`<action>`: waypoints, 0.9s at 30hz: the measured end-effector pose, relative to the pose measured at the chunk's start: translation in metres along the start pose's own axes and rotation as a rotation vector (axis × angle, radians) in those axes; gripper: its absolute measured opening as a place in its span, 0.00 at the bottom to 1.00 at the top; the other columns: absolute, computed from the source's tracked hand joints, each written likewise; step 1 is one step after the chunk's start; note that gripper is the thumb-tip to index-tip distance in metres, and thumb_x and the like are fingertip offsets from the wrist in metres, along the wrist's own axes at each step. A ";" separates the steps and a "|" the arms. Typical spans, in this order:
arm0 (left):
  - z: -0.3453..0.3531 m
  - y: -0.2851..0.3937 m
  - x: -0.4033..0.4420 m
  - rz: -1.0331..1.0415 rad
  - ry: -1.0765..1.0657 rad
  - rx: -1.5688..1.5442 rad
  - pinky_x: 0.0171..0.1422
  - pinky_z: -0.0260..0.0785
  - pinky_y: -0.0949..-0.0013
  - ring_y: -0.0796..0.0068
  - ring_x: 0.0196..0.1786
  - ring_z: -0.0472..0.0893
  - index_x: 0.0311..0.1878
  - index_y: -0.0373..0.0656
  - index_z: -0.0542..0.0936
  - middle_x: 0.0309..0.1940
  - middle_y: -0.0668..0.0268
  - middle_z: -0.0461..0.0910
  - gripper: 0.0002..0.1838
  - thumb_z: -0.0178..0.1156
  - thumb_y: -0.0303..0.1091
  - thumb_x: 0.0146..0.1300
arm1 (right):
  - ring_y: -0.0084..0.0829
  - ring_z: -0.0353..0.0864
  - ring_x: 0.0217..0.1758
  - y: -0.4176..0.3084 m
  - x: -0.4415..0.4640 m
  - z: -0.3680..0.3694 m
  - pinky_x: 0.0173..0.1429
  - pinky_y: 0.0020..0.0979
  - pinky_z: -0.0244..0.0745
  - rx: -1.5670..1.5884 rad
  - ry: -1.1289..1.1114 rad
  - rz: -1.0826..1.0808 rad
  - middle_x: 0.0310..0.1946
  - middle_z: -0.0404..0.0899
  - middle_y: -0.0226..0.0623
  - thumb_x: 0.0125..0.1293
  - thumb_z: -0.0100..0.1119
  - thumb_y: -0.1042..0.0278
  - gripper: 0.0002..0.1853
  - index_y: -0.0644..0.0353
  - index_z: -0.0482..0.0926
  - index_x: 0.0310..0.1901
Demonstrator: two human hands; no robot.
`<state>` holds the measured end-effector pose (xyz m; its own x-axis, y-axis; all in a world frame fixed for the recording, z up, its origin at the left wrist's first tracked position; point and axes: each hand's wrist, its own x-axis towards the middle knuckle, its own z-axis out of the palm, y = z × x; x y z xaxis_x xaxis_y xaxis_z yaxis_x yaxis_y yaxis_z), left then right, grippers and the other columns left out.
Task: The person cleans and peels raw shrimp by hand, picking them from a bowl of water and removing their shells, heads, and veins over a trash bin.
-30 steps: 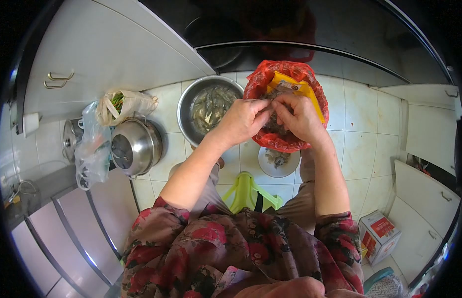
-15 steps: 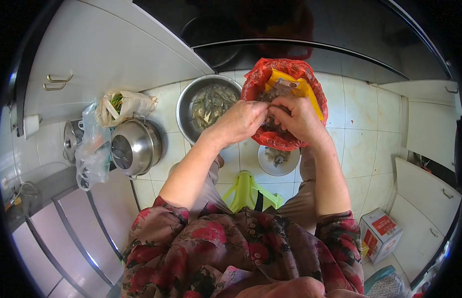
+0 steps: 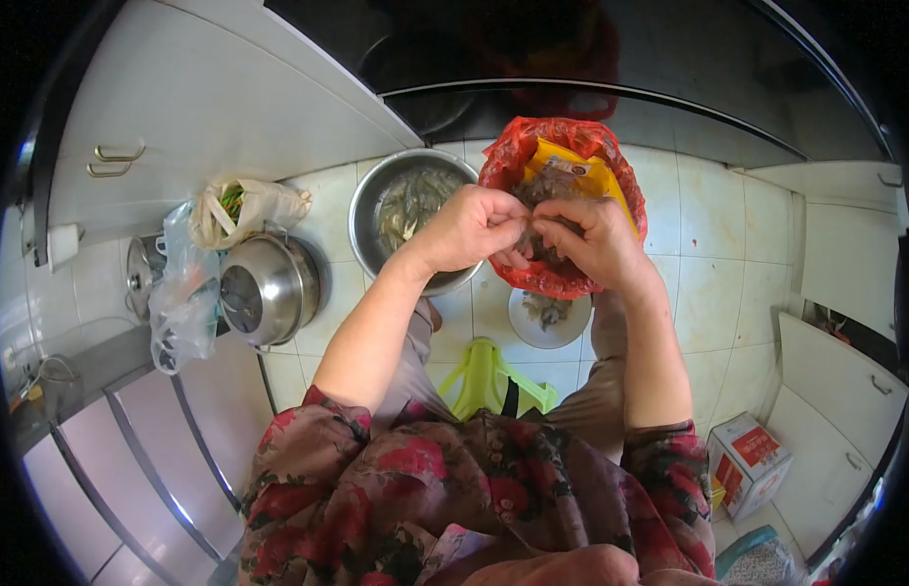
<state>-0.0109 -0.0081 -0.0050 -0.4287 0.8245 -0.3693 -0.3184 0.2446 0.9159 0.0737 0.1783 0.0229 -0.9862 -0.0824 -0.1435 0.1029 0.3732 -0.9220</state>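
Observation:
My left hand [image 3: 481, 227] and my right hand [image 3: 589, 239] meet over a bin lined with a red plastic bag [image 3: 513, 146]. Their fingertips pinch a small shrimp [image 3: 530, 227], mostly hidden by the fingers. Inside the bag lie greyish shrimp shells [image 3: 549, 188] and a yellow packet [image 3: 596, 174]. Left of the bag, a steel basin [image 3: 362, 210] holds many whole shrimp [image 3: 411, 207] in water; my left wrist overlaps its rim. Below the bag, nearer my body, a white bowl [image 3: 537, 337] contains a few peeled shrimp [image 3: 550, 311].
A green plastic stool [image 3: 482, 376] stands between my legs. On the left are a steel pot [image 3: 274, 283], a clear plastic bag [image 3: 181, 317] and a cloth-like bag of greens [image 3: 269, 207]. A red-and-white carton [image 3: 749, 461] sits by the right cabinets. Black glossy panels [image 3: 669, 68] line the front.
My left hand has turned slightly, with its thumb now showing and its lower fingers hanging over the bag. Both hands still pinch together in about the same place.

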 end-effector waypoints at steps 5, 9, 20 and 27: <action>0.002 0.000 0.004 0.026 0.169 -0.058 0.36 0.79 0.75 0.72 0.33 0.85 0.41 0.30 0.79 0.29 0.63 0.82 0.08 0.52 0.23 0.65 | 0.43 0.82 0.34 0.008 0.003 0.006 0.39 0.35 0.76 -0.224 0.200 -0.290 0.30 0.81 0.44 0.59 0.60 0.74 0.06 0.63 0.81 0.38; 0.017 -0.006 0.008 0.236 0.482 0.164 0.33 0.77 0.73 0.75 0.31 0.85 0.38 0.32 0.80 0.28 0.63 0.83 0.06 0.57 0.23 0.60 | 0.44 0.81 0.34 0.014 0.010 0.012 0.39 0.36 0.76 -0.272 0.295 -0.363 0.30 0.81 0.43 0.58 0.62 0.73 0.08 0.63 0.80 0.39; 0.024 -0.014 0.017 0.702 0.897 1.020 0.29 0.75 0.68 0.64 0.26 0.83 0.34 0.42 0.81 0.26 0.61 0.82 0.06 0.63 0.23 0.52 | 0.17 0.63 0.14 0.017 0.008 0.030 0.16 0.22 0.53 0.934 0.078 0.441 0.15 0.70 0.29 0.71 0.50 0.46 0.24 0.62 0.78 0.32; 0.024 -0.011 0.019 0.835 0.842 1.034 0.34 0.76 0.68 0.64 0.30 0.83 0.38 0.42 0.82 0.30 0.64 0.82 0.08 0.64 0.24 0.53 | 0.20 0.73 0.19 0.029 0.014 0.033 0.21 0.20 0.67 1.186 0.163 0.344 0.24 0.78 0.33 0.70 0.56 0.61 0.13 0.64 0.78 0.36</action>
<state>0.0046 0.0171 -0.0180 -0.6228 0.4766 0.6205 0.7820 0.4032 0.4752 0.0674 0.1573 -0.0181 -0.8806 0.0013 -0.4739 0.3290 -0.7180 -0.6134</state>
